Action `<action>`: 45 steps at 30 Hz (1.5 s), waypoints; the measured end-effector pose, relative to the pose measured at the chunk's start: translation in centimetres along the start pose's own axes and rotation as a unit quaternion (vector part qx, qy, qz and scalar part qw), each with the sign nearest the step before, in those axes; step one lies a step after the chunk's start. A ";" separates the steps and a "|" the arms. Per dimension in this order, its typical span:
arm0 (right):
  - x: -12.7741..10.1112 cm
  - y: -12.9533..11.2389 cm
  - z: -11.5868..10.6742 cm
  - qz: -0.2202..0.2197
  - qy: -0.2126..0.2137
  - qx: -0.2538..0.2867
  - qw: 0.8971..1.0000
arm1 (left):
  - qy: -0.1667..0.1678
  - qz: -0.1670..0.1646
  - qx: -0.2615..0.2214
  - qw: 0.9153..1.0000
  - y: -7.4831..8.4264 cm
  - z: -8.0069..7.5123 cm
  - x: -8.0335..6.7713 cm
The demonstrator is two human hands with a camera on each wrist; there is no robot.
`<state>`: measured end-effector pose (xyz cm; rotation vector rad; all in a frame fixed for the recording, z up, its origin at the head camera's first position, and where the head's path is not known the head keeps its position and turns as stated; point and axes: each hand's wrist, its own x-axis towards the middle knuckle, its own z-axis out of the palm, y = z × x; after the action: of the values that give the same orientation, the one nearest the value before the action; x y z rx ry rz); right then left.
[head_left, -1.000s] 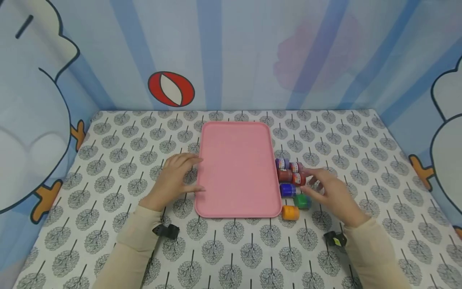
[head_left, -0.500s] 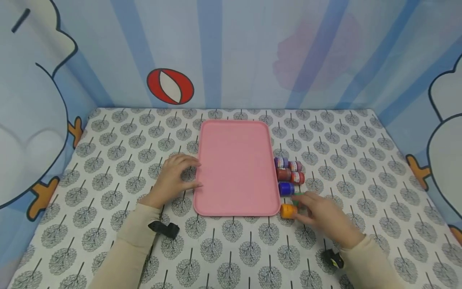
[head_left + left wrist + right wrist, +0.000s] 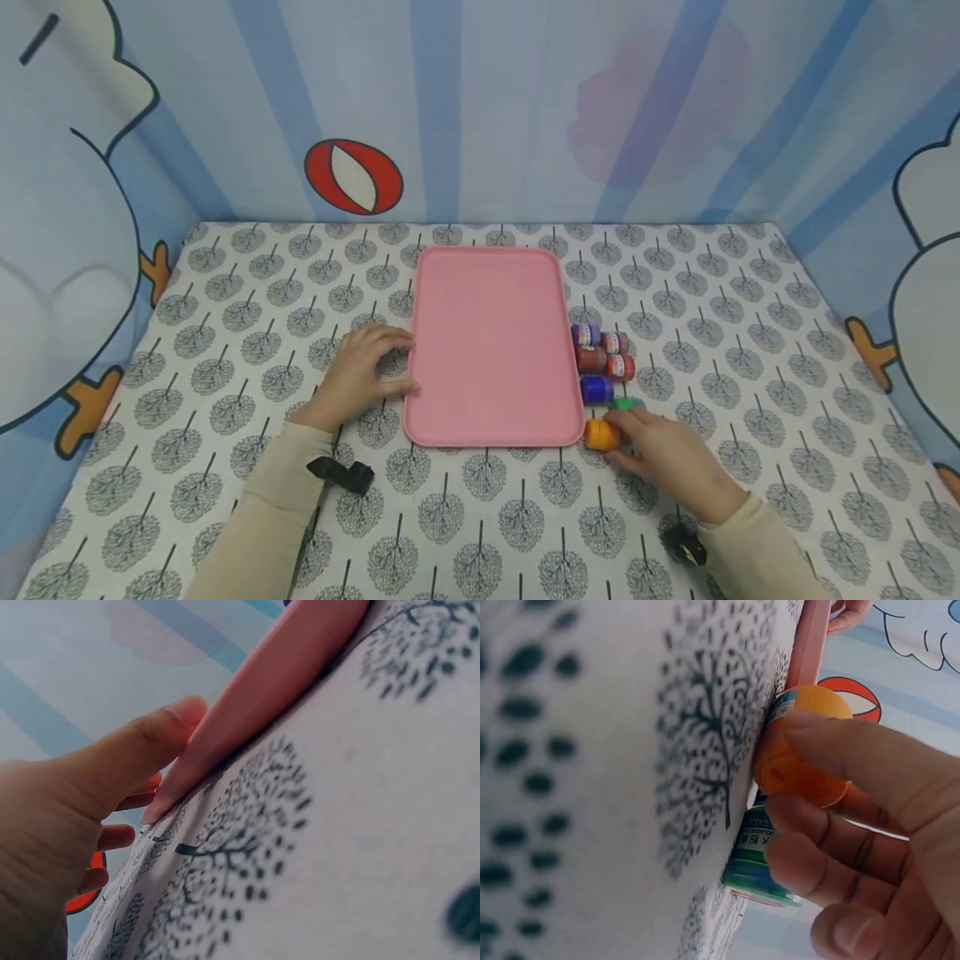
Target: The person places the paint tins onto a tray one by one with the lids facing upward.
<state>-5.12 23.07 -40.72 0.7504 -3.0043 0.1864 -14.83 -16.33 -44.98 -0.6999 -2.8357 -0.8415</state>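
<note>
My right hand (image 3: 667, 457) pinches an orange paint jar (image 3: 597, 434) beside the near right corner of the pink tray (image 3: 491, 350). In the right wrist view the thumb lies on the side of the jar and the index finger goes behind it. A green paint jar (image 3: 751, 862) lies right by the other fingertips, partly covered by the hand in the head view. At the tray's left edge rests my left hand (image 3: 356, 375), fingers spread and lightly bent. Its thumb (image 3: 161, 735) touches the tray's outer wall in the left wrist view.
Along the tray's right side lie a blue jar (image 3: 597, 389), a brown jar (image 3: 590, 360), a red jar (image 3: 620, 367) and purplish jars (image 3: 586, 335). A tree-print cloth (image 3: 480, 517) covers the table. A striped cartoon curtain (image 3: 502, 108) stands behind.
My right hand has moved toward me, from beside the red and green jars to the orange jar, and now pinches it. The left hand stays at the tray's edge.
</note>
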 end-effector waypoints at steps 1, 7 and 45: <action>0.1 0.0 0.0 0.001 0.000 -0.002 1.000 | 0.001 0.001 0.000 1.000 0.0 0.0 0.1; 0.1 0.0 -0.4 -0.005 0.000 -0.005 1.000 | -0.005 -0.010 0.002 1.000 -0.2 -0.1 0.2; 5.5 -2.6 -2.3 -0.103 0.038 -0.022 0.994 | 0.016 -0.007 -0.006 1.000 -0.4 0.3 -0.4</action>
<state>-8.73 18.55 -37.83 1.0172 -2.8240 0.1374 -14.64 -16.62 -45.51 -0.6622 -2.8122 -0.8639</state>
